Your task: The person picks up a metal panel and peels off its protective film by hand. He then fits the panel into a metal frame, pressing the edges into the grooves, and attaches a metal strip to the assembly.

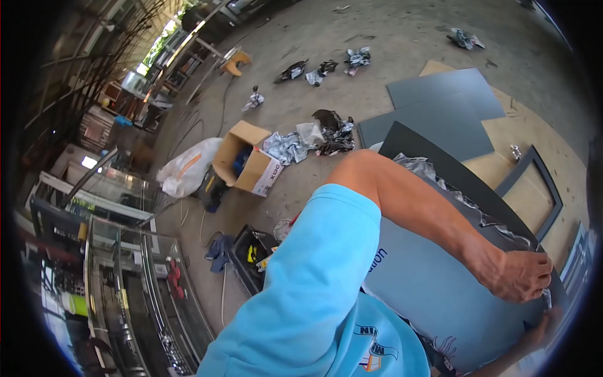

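Note:
A large grey-blue panel (433, 283) covered in printed protective film leans across my lap. Crumpled peeled film (452, 188) bunches along its upper dark edge. My left arm, in a light blue sleeve, reaches across the panel. My left hand (518, 273) is closed, pinching the film at the panel's far corner. Just below that corner, my right hand (543, 330) shows only in part behind the panel's edge. It touches the panel, but its grip is hidden.
Dark flat panels (446, 94) and a dark frame (534, 188) lie on wooden boards at the right. An open cardboard box (248, 160), a white sack (185, 169), scraps of crumpled film (314, 138) and a black tool case (254, 254) sit on the concrete floor. Glass cabinets (125, 264) stand at the left.

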### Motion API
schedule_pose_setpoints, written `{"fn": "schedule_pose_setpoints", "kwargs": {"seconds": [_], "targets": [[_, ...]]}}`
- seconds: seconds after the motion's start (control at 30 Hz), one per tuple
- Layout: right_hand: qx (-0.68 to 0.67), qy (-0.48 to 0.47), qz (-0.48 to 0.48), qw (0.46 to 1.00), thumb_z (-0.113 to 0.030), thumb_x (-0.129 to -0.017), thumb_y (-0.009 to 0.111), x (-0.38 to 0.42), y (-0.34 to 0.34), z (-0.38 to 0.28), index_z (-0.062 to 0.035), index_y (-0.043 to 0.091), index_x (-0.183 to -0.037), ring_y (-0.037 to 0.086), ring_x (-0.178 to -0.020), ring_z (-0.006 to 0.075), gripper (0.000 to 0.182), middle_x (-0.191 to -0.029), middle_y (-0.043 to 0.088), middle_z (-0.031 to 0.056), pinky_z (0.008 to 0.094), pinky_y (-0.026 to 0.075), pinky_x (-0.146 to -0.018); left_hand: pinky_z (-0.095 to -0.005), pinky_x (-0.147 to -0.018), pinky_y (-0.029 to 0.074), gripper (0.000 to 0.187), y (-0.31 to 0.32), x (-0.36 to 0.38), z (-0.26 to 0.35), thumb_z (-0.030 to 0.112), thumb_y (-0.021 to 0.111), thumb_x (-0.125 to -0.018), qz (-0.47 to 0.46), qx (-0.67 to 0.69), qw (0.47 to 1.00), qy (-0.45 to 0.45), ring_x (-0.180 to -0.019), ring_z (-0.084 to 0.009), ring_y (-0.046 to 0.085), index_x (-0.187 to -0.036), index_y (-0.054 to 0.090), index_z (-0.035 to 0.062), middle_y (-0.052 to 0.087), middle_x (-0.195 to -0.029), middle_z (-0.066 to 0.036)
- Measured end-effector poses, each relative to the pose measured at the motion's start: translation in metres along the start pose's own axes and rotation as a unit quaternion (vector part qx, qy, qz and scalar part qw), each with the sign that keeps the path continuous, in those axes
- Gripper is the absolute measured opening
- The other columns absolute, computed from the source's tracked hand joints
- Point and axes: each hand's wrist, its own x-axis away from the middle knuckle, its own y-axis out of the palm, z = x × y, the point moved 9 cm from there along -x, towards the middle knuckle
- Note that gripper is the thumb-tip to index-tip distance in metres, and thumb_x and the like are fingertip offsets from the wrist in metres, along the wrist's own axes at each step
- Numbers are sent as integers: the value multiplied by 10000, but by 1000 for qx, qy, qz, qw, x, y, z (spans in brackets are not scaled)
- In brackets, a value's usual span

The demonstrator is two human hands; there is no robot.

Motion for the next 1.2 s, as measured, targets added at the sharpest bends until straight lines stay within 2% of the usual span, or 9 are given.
{"fn": "schedule_pose_setpoints", "kwargs": {"seconds": [0.17,0.33,0.63,0.83,0.93,1.0,1.03,1.07,1.2], "targets": [[34,11,-149,988,-9,-757,428,-10,26,-18,21,498,-825,475,-877,176,102,-854,483,51,256,361,-835,-414,-813,411,249,-8,-3,-6,211,507,-840,-46,-31,998,-7,-909,-283,543,-944,627,18,606,-920,-115],[16,-36,-130,991,16,-739,411,-7,23,-26,12,466,-807,445,-877,181,88,-864,435,54,246,324,-865,-431,-789,407,309,15,-14,-13,216,493,-856,-200,39,976,-78,-913,-282,549,-1065,581,7,603,-967,-139],[80,-80,-145,983,47,-760,417,-4,13,-33,33,494,-830,477,-886,194,105,-895,484,67,260,360,-858,-403,-819,393,337,-9,9,-2,214,526,-830,-147,5,989,-26,-989,-279,500,-1083,600,2,571,-1052,-143],[397,-313,-122,854,-115,-916,519,70,66,-100,-9,552,-1199,492,-1174,296,304,-1270,528,129,390,363,-1003,-466,-964,353,414,-20,29,5,233,482,-829,-130,-51,982,-125,-1095,-373,471,-1101,579,-62,525,-1163,-230],[422,-328,-115,837,-67,-863,536,82,69,-119,39,626,-996,540,-1070,319,193,-1177,563,190,399,429,-918,-500,-1069,264,470,-39,57,22,208,475,-823,-58,47,989,-129,-1211,-426,404,-1172,503,-105,468,-1235,-288],[356,-264,-144,885,1,-816,612,62,59,-146,23,655,-977,615,-935,298,168,-982,662,153,366,456,-855,-360,-836,498,447,-54,64,32,130,568,-792,-160,405,885,-166,-1065,-334,551,-1198,509,-48,523,-1168,-247],[337,-220,-127,907,5,-806,622,52,50,-153,23,661,-952,632,-859,281,152,-906,670,141,332,461,-818,-331,-704,535,434,-79,67,34,158,603,-823,-141,473,850,-185,-996,-273,591,-1223,512,16,561,-1125,-171],[300,-230,-138,915,-10,-836,611,44,53,-174,17,662,-965,631,-842,246,141,-929,666,139,310,478,-767,-330,-747,539,405,-113,71,28,178,662,-806,-17,434,880,-194,-983,-286,608,-1177,562,51,588,-1099,-122],[201,-211,-139,946,-48,-828,628,0,73,-203,20,653,-963,634,-827,212,153,-885,663,138,299,482,-735,-362,-859,482,230,-197,138,-37,112,655,-813,91,193,897,-388,-1018,-276,579,-1022,620,24,604,-1046,-138]]}}
